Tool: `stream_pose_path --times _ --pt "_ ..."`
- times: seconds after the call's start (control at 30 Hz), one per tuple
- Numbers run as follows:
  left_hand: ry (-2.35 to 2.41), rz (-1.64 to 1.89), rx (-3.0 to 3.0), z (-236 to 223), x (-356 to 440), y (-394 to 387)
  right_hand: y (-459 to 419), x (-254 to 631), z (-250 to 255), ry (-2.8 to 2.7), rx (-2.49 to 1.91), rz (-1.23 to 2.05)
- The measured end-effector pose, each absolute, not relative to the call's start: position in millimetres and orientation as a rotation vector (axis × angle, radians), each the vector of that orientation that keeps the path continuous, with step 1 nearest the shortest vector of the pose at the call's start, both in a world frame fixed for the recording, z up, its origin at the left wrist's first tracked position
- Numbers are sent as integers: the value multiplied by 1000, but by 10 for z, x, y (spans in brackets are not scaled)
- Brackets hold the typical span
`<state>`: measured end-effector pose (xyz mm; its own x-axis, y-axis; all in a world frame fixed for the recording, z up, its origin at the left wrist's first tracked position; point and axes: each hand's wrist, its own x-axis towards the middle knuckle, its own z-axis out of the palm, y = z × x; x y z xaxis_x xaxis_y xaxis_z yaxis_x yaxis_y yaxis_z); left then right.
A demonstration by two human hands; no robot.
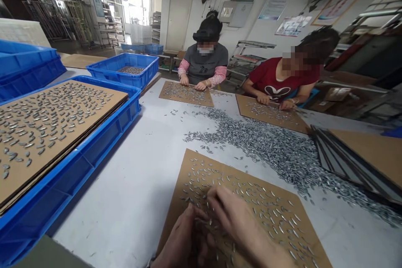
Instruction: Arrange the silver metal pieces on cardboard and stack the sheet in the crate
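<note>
A brown cardboard sheet (180, 194) lies in front of me, dotted with small silvery metal pieces (273, 213) set apart from one another. Over its near left part, my left hand (185, 234) is cupped with curled fingers; its palm side is in shadow. My right hand (232, 213) is bent closed close beside it, fingertips down at the cardboard and slightly blurred. What either hand holds is hidden. Beyond the sheet spreads a large loose heap of the same metal pieces (266, 140) on the white table (132, 184).
At left, a blue crate (103, 150) holds stacked cardboard sheets (72, 117) covered with pieces. Another blue crate (122, 65) stands behind. Two co-workers (205, 60) (289, 75) sit across the table, hands on their own sheets. More boards (367, 150) are stacked at right.
</note>
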<state>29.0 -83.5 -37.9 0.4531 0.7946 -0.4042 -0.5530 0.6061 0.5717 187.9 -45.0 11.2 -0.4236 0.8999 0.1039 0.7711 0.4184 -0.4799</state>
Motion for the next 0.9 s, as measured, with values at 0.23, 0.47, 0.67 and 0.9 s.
stream_pose_path --times 0.23,0.47,0.67,0.9 --pt "701 838 420 -376 332 -783 363 2224 -48 -2213 -1748 558" --pt "705 842 407 -349 327 -769 474 2147 -283 -2247 -1745 539" --pt "676 851 382 -377 321 -772 379 2157 -165 -2182 -1730 431" --pt "645 895 300 -442 376 -836 -672 1904 -60 -2414 -1130 398"
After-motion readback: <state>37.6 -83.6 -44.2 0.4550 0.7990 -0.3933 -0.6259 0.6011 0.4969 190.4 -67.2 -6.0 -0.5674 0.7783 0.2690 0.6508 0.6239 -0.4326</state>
